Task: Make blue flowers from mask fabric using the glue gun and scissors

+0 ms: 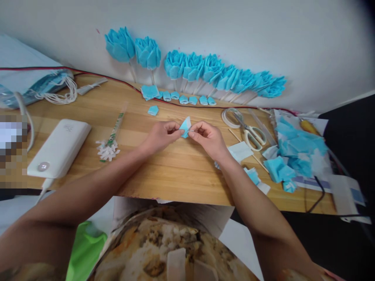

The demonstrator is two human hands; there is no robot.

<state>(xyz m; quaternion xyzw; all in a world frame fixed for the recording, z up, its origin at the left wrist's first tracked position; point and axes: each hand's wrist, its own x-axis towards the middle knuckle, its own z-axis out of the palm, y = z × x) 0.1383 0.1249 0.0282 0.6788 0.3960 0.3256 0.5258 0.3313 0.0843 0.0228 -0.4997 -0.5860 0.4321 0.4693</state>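
A small blue-and-white piece of folded material [185, 125], paper or thin fabric, is pinched between both hands above the middle of the table. My left hand [165, 134] grips its left edge with thumb and forefinger. On the other edge, my right hand [206, 136] closes thumb against fingers near the lower right corner. Just beyond the hands lies a folded blue petal piece [152, 110]. Behind it a row of similar small folded pieces [184, 99] runs beside a stack of blue squares [150, 92].
Several blue flowers on sticks [193, 66] lean against the wall. Scissors [253, 134], a tape roll [232, 117] and blue scraps [301, 146] lie right. A white power bank [60, 148], white strips [108, 150] and coiled white cord [63, 91] are left. A red-black cable [117, 82] crosses the back.
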